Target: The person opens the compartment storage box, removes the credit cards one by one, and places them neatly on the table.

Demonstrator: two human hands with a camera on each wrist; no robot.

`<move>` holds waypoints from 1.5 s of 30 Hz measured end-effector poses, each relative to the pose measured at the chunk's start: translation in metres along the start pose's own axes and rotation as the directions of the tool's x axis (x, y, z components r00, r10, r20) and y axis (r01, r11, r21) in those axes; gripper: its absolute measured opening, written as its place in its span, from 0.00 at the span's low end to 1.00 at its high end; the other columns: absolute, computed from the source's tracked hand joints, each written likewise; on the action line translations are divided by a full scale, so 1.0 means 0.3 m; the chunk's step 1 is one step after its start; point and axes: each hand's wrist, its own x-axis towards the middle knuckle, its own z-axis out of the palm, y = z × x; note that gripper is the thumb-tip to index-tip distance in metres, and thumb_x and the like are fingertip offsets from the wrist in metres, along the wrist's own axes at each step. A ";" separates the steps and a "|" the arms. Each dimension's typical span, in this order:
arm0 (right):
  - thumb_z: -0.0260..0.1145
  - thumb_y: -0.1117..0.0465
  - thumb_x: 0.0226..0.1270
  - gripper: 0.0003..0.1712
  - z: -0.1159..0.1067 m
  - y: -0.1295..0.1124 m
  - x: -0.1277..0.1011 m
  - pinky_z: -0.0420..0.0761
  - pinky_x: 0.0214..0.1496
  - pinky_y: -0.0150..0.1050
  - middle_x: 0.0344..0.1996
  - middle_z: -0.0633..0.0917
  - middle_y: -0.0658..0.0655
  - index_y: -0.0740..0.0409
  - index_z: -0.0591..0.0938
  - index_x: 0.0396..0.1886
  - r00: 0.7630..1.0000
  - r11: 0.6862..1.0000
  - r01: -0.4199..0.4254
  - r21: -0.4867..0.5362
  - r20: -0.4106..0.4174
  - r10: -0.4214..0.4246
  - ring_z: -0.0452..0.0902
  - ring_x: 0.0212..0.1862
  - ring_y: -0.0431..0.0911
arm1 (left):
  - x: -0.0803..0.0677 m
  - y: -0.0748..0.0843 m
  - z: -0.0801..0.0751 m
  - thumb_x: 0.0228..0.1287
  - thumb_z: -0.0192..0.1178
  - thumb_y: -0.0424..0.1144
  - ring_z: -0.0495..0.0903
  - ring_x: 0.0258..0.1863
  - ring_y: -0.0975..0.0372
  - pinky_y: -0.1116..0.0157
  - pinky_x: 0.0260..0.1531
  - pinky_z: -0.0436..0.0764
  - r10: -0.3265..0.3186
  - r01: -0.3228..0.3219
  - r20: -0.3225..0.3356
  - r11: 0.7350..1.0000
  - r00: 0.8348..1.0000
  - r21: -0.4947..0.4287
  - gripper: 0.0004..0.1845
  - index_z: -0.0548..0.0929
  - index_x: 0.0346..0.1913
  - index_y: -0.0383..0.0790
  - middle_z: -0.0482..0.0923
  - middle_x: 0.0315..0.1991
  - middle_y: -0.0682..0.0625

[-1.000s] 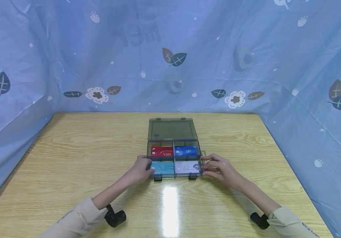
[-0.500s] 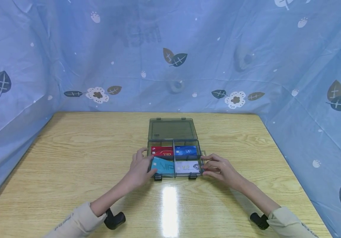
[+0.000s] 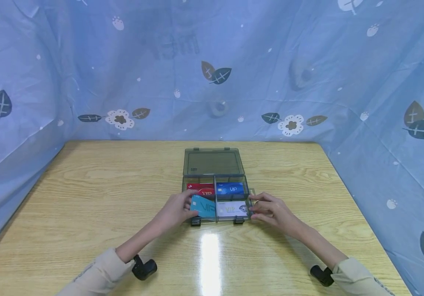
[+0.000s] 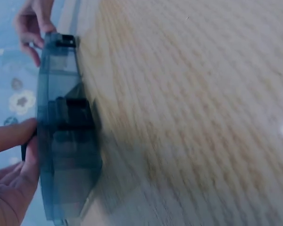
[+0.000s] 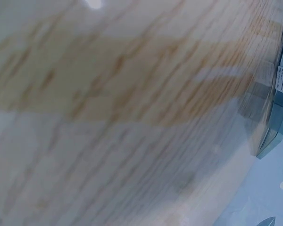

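Teal card [image 3: 203, 206]: likely light, stiff; grip short edge. Left hand [image 3: 176, 209] pinches it; right hand [image 3: 273, 210] holds box [image 3: 230, 197] at right edge.

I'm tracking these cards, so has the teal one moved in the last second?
Yes: against the box, the teal card has tilted, its left end raised toward the red card.

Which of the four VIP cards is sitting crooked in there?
The teal card, front left: it slants, pinched by the fingers of the left hand. The red card, blue card and white card lie straight.
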 end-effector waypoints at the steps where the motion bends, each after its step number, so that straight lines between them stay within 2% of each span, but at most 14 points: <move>1: 0.70 0.67 0.47 0.09 0.001 0.000 0.000 0.77 0.34 0.25 0.43 0.78 0.62 0.57 0.83 0.31 1.000 1.000 0.001 -0.001 -0.003 -0.001 0.80 0.37 0.45 | 0.000 -0.004 -0.002 0.48 0.66 0.29 0.74 0.27 0.65 0.72 0.26 0.76 -0.003 0.003 0.001 1.000 1.000 -0.016 0.30 0.70 0.57 0.33 0.74 0.28 0.52; 6: 0.70 0.67 0.47 0.09 0.003 0.000 -0.001 0.77 0.35 0.25 0.42 0.79 0.62 0.56 0.83 0.31 1.000 1.000 -0.002 -0.003 -0.006 0.002 0.79 0.37 0.45 | -0.006 -0.035 -0.023 0.46 0.68 0.31 0.77 0.25 0.64 0.70 0.23 0.76 -0.032 0.032 0.004 0.992 0.999 -0.121 0.30 0.73 0.56 0.34 0.77 0.27 0.52; 11: 0.70 0.67 0.47 0.09 0.005 0.002 -0.003 0.77 0.35 0.25 0.43 0.78 0.62 0.56 0.83 0.32 1.000 1.000 -0.007 -0.002 0.001 0.007 0.79 0.36 0.45 | -0.022 -0.057 -0.051 0.45 0.69 0.36 0.76 0.24 0.63 0.71 0.19 0.70 -0.080 0.079 0.006 0.977 0.997 -0.196 0.30 0.74 0.56 0.36 0.79 0.26 0.50; 14: 0.70 0.67 0.47 0.10 0.007 0.005 -0.005 0.77 0.35 0.26 0.44 0.78 0.62 0.56 0.83 0.32 1.000 1.000 -0.009 0.006 0.003 0.009 0.80 0.37 0.44 | -0.028 -0.068 -0.064 0.45 0.70 0.37 0.77 0.25 0.63 0.70 0.22 0.72 -0.121 0.118 0.000 0.965 0.993 -0.236 0.30 0.75 0.55 0.39 0.81 0.27 0.50; 19: 0.71 0.70 0.45 0.12 0.010 0.007 -0.008 0.78 0.34 0.27 0.44 0.77 0.65 0.57 0.83 0.33 1.000 0.999 -0.020 0.028 0.007 0.020 0.81 0.36 0.45 | -0.034 -0.083 -0.077 0.44 0.70 0.37 0.82 0.33 0.61 0.66 0.32 0.78 -0.184 0.172 -0.012 0.937 0.983 -0.304 0.30 0.76 0.55 0.43 0.83 0.33 0.48; 23: 0.71 0.73 0.43 0.13 0.014 0.010 -0.010 0.79 0.33 0.29 0.43 0.77 0.67 0.60 0.83 0.31 1.000 0.999 -0.029 0.042 0.005 0.029 0.81 0.35 0.47 | -0.035 -0.089 -0.083 0.44 0.70 0.37 0.82 0.35 0.60 0.66 0.33 0.76 -0.218 0.202 -0.014 0.922 0.976 -0.331 0.31 0.75 0.56 0.44 0.83 0.34 0.47; 30: 0.71 0.73 0.42 0.12 0.014 0.008 -0.010 0.79 0.32 0.30 0.43 0.77 0.67 0.60 0.83 0.31 0.999 0.998 -0.040 0.039 0.007 0.040 0.81 0.36 0.46 | -0.039 -0.100 -0.109 0.47 0.69 0.37 0.81 0.36 0.61 0.65 0.37 0.74 -0.195 0.184 0.007 0.913 0.981 -0.363 0.31 0.72 0.58 0.45 0.83 0.35 0.47; 37: 0.71 0.73 0.42 0.13 0.010 0.006 -0.006 0.79 0.33 0.29 0.42 0.78 0.67 0.59 0.83 0.31 1.000 1.000 -0.018 0.020 -0.006 0.018 0.81 0.34 0.47 | -0.041 -0.119 -0.146 0.49 0.67 0.36 0.81 0.38 0.59 0.67 0.38 0.75 -0.155 0.147 0.016 0.889 0.988 -0.434 0.32 0.70 0.60 0.41 0.82 0.38 0.43; 45: 0.71 0.74 0.41 0.13 0.007 0.005 -0.004 0.79 0.32 0.30 0.42 0.77 0.67 0.60 0.83 0.30 1.000 0.999 -0.015 0.036 -0.010 0.015 0.81 0.34 0.47 | -0.045 -0.156 -0.192 0.51 0.66 0.37 0.80 0.42 0.57 0.63 0.43 0.75 -0.137 0.129 0.014 0.888 0.991 -0.441 0.32 0.69 0.61 0.43 0.81 0.41 0.40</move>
